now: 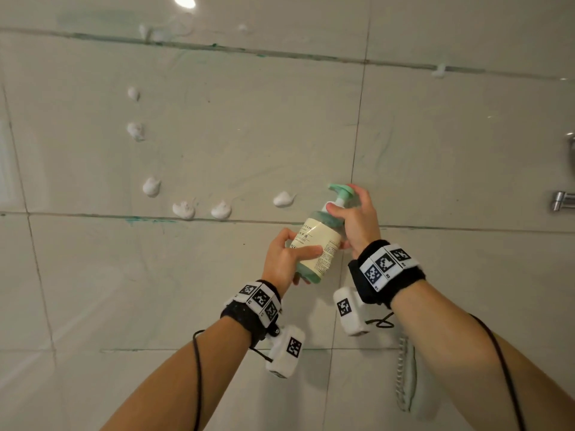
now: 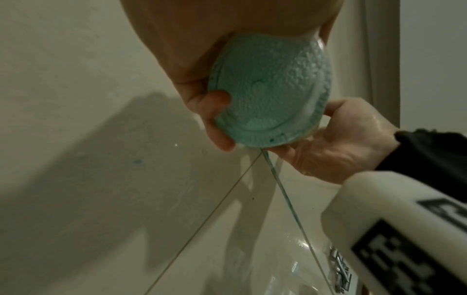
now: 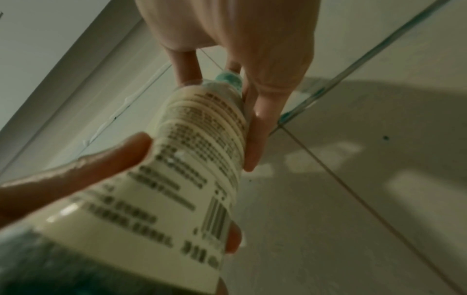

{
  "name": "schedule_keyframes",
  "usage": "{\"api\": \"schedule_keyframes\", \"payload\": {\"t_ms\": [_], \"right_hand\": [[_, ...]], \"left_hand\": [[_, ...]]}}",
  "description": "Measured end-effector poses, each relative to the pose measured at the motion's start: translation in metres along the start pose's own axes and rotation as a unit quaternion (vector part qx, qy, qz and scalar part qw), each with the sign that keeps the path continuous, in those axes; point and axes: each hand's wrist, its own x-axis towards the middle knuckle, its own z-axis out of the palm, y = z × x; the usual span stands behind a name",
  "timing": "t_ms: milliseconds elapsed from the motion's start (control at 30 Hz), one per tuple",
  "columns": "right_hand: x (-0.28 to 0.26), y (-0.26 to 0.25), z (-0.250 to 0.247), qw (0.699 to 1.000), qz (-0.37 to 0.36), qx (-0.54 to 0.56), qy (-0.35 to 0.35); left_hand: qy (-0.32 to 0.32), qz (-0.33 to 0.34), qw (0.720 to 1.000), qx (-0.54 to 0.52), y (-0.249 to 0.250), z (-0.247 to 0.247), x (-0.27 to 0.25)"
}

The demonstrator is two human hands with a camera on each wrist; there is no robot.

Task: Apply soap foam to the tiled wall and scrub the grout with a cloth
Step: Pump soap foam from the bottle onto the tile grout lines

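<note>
A cream-labelled soap foam bottle (image 1: 317, 241) with a teal pump head (image 1: 340, 191) is held tilted in front of the tiled wall (image 1: 249, 135). My left hand (image 1: 289, 259) grips the bottle's lower body, and its teal base (image 2: 270, 89) fills the left wrist view. My right hand (image 1: 353, 213) curls around the neck, with fingers over the pump. The label (image 3: 197, 159) and right fingers (image 3: 260, 119) show in the right wrist view. Several white foam blobs (image 1: 183, 209) dot the tile to the left of the nozzle, near a teal-stained grout line (image 1: 140, 218). No cloth is in view.
Chrome fittings (image 1: 563, 202) stick out of the wall at the far right. A white ribbed hose (image 1: 404, 377) hangs low on the right. More foam dabs (image 1: 439, 71) sit on the upper grout line. A glass panel edge (image 2: 290, 209) shows in the left wrist view.
</note>
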Motion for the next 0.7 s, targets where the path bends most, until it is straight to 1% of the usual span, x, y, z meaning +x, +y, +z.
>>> {"api": "schedule_keyframes", "payload": {"t_ms": [300,400,500,700], "right_hand": [[0.003,0.016,0.001,0.999,0.000,0.026,0.019],[-0.001,0.024,-0.003,1.000,0.005,0.022,0.013],[-0.004,0.027,-0.013,1.000,0.005,0.025,-0.002],[0.005,0.017,-0.048,1.000,0.004,0.015,0.018]], "left_hand": [[0.007,0.006,1.000,-0.008,-0.011,0.001,0.002],[0.000,0.006,1.000,-0.005,-0.018,0.002,-0.001],[-0.010,0.006,1.000,-0.002,-0.022,0.009,-0.003],[-0.032,-0.001,0.999,-0.003,-0.017,0.043,-0.001]]}}
